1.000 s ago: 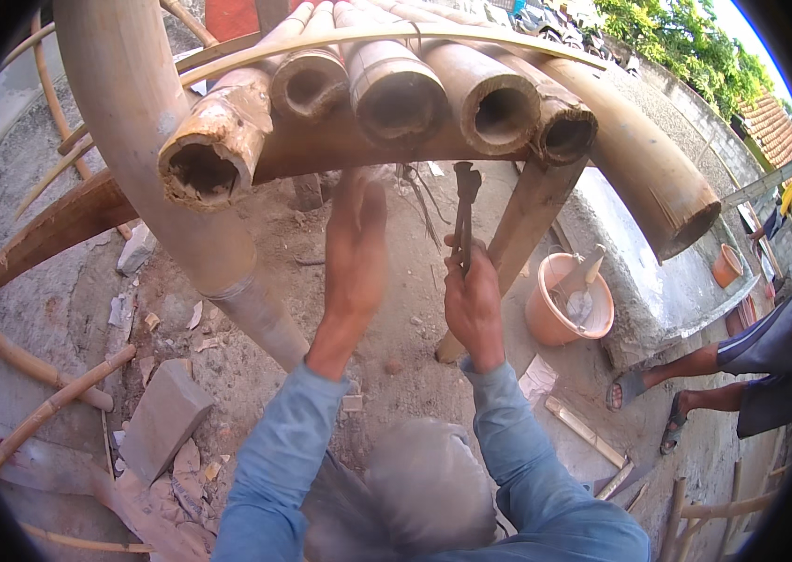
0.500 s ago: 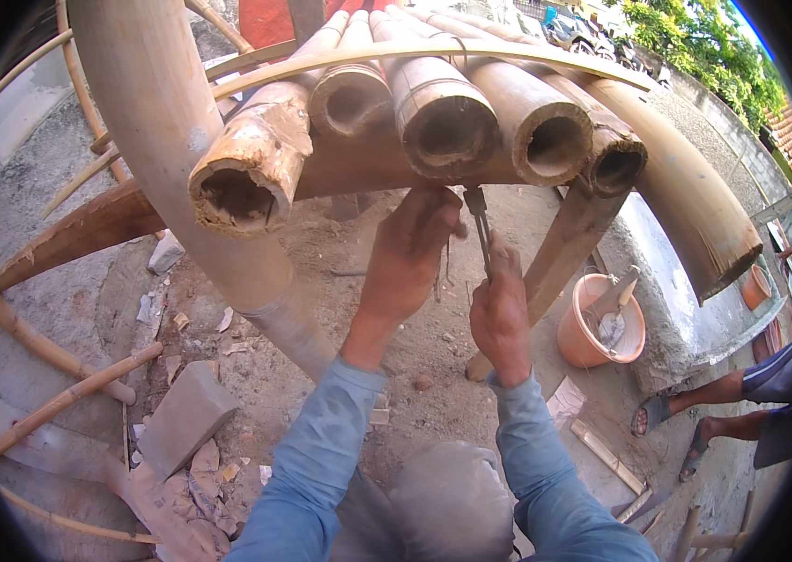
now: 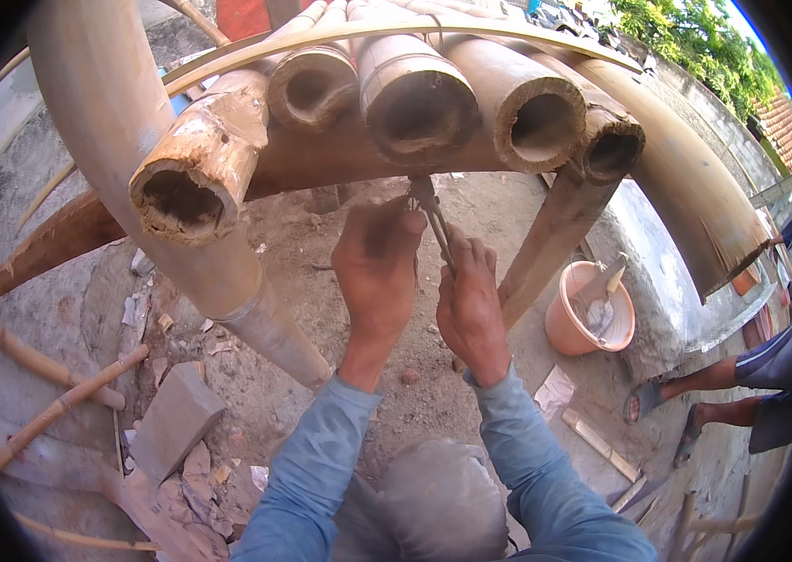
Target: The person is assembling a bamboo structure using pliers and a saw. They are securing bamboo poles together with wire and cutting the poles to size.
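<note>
My right hand [image 3: 473, 309] is wrapped round the handles of dark metal pincers [image 3: 437, 223]. The pincers' jaws point up, right under the middle bamboo pole [image 3: 414, 82] and the crosswise bamboo beam [image 3: 321, 161] that the row of poles rests on. Just left of the jaws, my left hand [image 3: 375, 281] is closed, its fingers curled; what they hold, if anything, is hidden. Thin wire appears to be at the jaws, too small to follow. The open cut ends of several bamboo poles face me above both hands.
A thick upright bamboo post [image 3: 105, 112] stands at left, and a slanting bamboo leg [image 3: 560, 239] at right. Beyond that leg sits an orange bucket [image 3: 566, 328] with a trowel. A grey block [image 3: 176, 421] lies lower left. Another person's legs [image 3: 710, 379] show at far right.
The whole view has shifted, so the poles sit further left. My left hand has dropped slightly from the beam, and the pincers' jaws are still under the middle pole.
</note>
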Available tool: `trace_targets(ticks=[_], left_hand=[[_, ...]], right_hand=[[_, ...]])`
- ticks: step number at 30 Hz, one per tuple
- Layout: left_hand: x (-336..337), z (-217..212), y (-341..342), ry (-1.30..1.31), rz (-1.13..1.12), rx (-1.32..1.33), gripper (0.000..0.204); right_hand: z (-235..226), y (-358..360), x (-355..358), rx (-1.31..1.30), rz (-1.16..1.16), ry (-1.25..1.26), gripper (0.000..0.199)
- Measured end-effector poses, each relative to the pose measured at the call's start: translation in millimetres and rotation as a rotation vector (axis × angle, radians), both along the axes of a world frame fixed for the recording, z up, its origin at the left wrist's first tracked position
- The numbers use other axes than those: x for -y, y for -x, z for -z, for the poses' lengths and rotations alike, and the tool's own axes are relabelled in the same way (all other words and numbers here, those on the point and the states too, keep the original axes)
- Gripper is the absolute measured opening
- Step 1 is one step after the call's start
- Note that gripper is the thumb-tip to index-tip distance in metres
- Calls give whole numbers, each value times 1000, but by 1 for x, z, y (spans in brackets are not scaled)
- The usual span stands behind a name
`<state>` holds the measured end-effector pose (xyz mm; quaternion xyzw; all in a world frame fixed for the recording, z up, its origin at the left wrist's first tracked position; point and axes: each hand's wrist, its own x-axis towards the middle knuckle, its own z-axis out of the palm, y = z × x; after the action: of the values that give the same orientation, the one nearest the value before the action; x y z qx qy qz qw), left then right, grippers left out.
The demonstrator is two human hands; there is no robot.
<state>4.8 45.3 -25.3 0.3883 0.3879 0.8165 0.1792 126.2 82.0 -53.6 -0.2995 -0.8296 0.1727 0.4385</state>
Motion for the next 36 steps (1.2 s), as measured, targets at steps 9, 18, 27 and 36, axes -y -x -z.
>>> trace_targets(ticks=[9,18,27,36], left_hand=[[8,-16,31,312,81,-280,25],[-1,-39,22,424,603,-228,20],[-2,-28,-21,489,-123,-357,23],[7,-42,19,406,467,-322,39]], right_hand=[[8,16,4,-336,-526,766,26],[43,21,3,-570,-1183,1266,31],[58,9,36,-574,-622,748,27],[66,2,20,-642,-1510,1564,18]])
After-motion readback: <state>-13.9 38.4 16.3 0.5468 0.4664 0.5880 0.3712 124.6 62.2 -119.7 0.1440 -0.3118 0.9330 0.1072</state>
